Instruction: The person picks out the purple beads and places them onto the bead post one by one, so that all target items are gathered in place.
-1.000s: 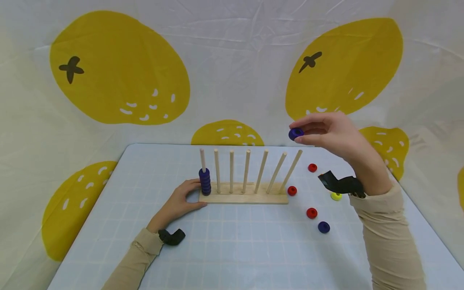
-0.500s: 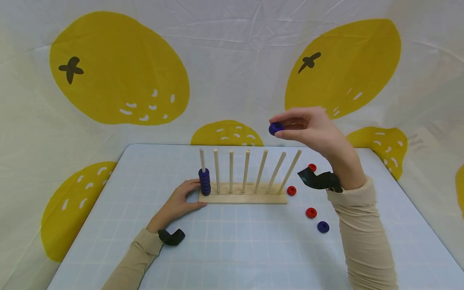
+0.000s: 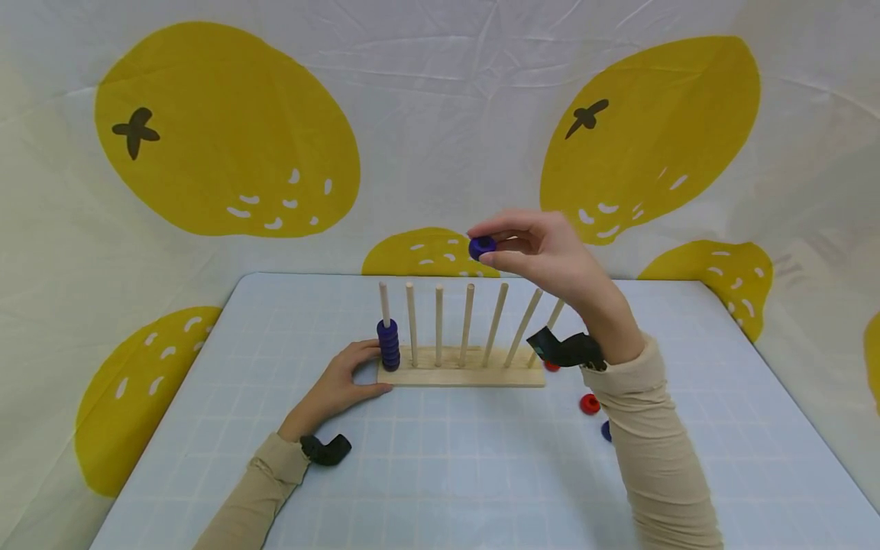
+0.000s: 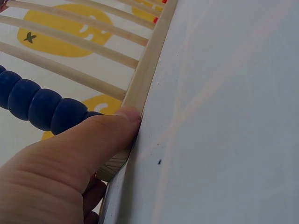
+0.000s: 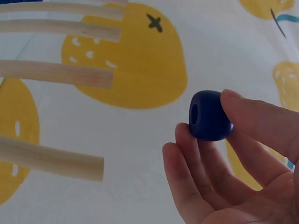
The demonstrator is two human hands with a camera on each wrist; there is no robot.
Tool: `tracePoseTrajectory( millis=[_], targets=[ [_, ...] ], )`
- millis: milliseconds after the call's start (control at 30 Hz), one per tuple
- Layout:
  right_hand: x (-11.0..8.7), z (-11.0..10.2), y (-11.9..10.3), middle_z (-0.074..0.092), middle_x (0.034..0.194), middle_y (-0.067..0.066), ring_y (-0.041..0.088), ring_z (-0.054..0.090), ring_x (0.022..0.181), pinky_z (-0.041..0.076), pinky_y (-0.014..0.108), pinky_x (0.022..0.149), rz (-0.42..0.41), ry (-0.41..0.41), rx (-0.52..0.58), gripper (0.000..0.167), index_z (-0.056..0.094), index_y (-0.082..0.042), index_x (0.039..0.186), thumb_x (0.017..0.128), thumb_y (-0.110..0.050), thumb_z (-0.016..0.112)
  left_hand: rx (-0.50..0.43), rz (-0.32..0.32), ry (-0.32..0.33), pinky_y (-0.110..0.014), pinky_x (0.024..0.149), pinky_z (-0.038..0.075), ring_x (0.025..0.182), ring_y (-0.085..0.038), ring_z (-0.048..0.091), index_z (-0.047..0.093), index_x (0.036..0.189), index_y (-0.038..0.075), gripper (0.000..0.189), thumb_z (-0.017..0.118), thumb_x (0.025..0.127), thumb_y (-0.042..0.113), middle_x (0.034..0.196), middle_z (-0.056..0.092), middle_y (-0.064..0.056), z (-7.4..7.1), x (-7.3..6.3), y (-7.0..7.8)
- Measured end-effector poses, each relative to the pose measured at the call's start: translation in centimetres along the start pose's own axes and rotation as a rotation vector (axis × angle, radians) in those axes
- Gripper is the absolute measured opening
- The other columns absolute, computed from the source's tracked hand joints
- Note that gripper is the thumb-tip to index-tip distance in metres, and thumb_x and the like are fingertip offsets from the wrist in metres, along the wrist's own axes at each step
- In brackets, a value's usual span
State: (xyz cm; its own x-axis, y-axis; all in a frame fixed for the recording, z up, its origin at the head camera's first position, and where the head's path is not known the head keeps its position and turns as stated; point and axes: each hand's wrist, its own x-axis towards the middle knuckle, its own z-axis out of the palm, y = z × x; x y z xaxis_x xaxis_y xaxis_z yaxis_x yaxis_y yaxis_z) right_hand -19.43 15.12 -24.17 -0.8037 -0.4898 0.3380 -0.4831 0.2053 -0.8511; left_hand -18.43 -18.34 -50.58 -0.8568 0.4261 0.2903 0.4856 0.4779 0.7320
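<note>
A wooden peg rack [image 3: 474, 374] with a row of upright pegs stands on the table. Several dark blue beads [image 3: 388, 345] are stacked on its leftmost peg, whose top stays bare. My left hand [image 3: 340, 382] grips the left end of the base; in the left wrist view the thumb lies along the front edge beside the blue stack. Raised above the peg tops, my right hand [image 3: 543, 248] pinches one blue bead [image 5: 210, 115] between thumb and fingers. The bead's hole faces the pegs in the right wrist view, and a gap separates it from the nearest peg tip.
Right of the rack lie a red bead [image 3: 589, 404] and a blue bead [image 3: 606, 431] partly covered by the right sleeve. Another red bead [image 3: 552, 367] peeks out below the wrist strap. A white curtain [image 3: 440, 137] with yellow fruit prints hangs behind the table.
My right hand has carried the blue bead leftward, from beyond the rack's right end to over its middle pegs. The left hand and the rack have stayed in place.
</note>
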Motion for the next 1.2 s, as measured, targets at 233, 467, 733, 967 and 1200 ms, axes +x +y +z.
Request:
tracePoseTrajectory(
  millis=[233,467,733,967,1200],
  targets=[
    [0.9,1.9,0.7,0.065,0.116,0.016,0.027,0.064,0.099,0.055,0.030,0.090,-0.125,-0.003,0.073,0.029,0.067,0.006,0.119,0.091,0.006,0.067,-0.004,0.003,0.003,-0.052,0.110,0.038,0.132,-0.029,0.048,0.065,0.127,0.007,0.057,0.087,0.077,0.022,0.140,0.055,-0.008,-0.1,0.0,0.0],
    [1.7,3.5,1.4,0.065,0.117,0.018,0.030,0.064,0.101,0.054,0.039,0.094,-0.260,0.012,0.130,0.029,0.066,0.011,0.117,0.088,0.013,0.066,-0.007,0.016,0.002,-0.051,0.110,0.038,0.132,-0.029,0.048,0.065,0.128,0.007,0.057,0.087,0.077,0.021,0.140,0.055,-0.008,0.0,-0.1,-0.1],
    [2.7,5.2,2.0,0.063,0.119,0.021,0.030,0.064,0.105,0.054,0.042,0.094,-0.405,-0.002,0.153,0.030,0.063,0.014,0.118,0.089,0.018,0.061,-0.002,0.034,0.006,-0.050,0.110,0.039,0.131,-0.028,0.048,0.065,0.127,0.007,0.057,0.088,0.076,0.020,0.140,0.055,-0.008,0.0,0.0,-0.1],
    [3.6,6.5,2.3,0.065,0.118,0.020,0.028,0.064,0.106,0.055,0.041,0.092,-0.480,-0.018,0.099,0.030,0.064,0.012,0.118,0.088,0.017,0.062,-0.005,0.056,0.019,-0.048,0.109,0.039,0.130,-0.028,0.049,0.066,0.126,0.007,0.057,0.089,0.075,0.018,0.139,0.056,-0.008,0.0,0.0,0.0],
    [4.5,7.3,2.6,0.070,0.112,0.014,0.023,0.068,0.098,0.057,0.037,0.088,-0.467,-0.053,0.065,0.028,0.069,0.007,0.115,0.087,0.010,0.069,-0.003,0.053,0.021,-0.049,0.109,0.040,0.130,-0.027,0.049,0.066,0.126,0.007,0.056,0.089,0.075,0.018,0.139,0.056,-0.008,0.0,0.0,0.0]
  ],
)
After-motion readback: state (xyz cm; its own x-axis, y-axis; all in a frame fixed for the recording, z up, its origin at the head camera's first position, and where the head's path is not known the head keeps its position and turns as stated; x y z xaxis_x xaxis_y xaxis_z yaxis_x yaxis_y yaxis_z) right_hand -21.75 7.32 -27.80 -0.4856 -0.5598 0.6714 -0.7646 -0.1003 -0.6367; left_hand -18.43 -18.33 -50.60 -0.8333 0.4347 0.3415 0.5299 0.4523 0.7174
